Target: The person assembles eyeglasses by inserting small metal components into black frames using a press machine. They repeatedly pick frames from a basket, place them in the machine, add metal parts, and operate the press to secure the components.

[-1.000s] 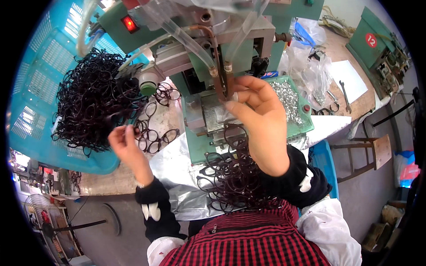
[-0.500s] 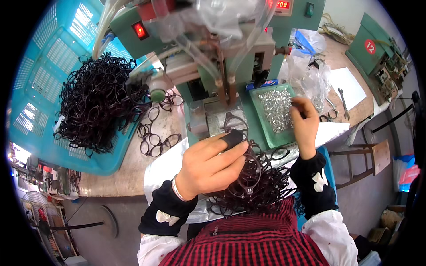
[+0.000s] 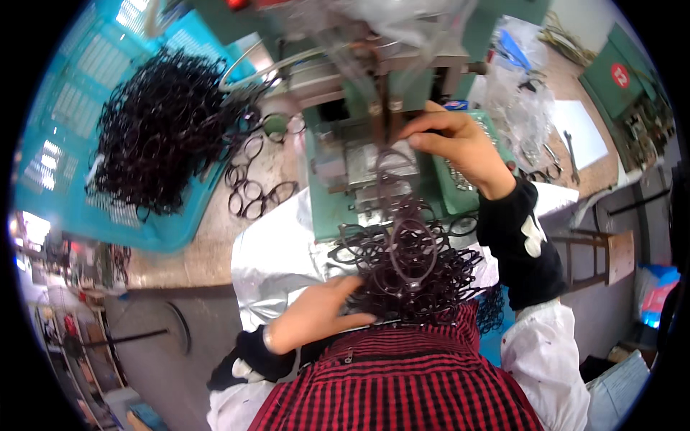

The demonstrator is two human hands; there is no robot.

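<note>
My right hand [image 3: 460, 147] reaches over the parts tray to the machine's metal tips [image 3: 384, 118]. Its thumb and forefinger are closed together there; anything between them is too small to make out. Just below, a dark eyeglass frame [image 3: 415, 286] stretches from the metal block [image 3: 363, 161] toward me, one rim by the tips, the other above the pile; it looks blurred. My left hand [image 3: 316, 310] is off that frame, its fingers apart, at the left side of a heap of dark eyeglass frames [image 3: 449, 284] in front of me.
A blue basket [image 3: 183, 233] piled with dark frames [image 3: 154, 136] stands left, loose frames [image 3: 251, 197] beside it. The green tray [image 3: 454, 197] of small shiny metal parts is partly hidden by my right hand. Plastic bags [image 3: 507, 108] and a wrench [image 3: 571, 156] lie right.
My left hand has let go of the eyeglass frame and moved down to the heap's left side. My right hand has moved left from the parts tray to the machine's tips. The view has shifted.
</note>
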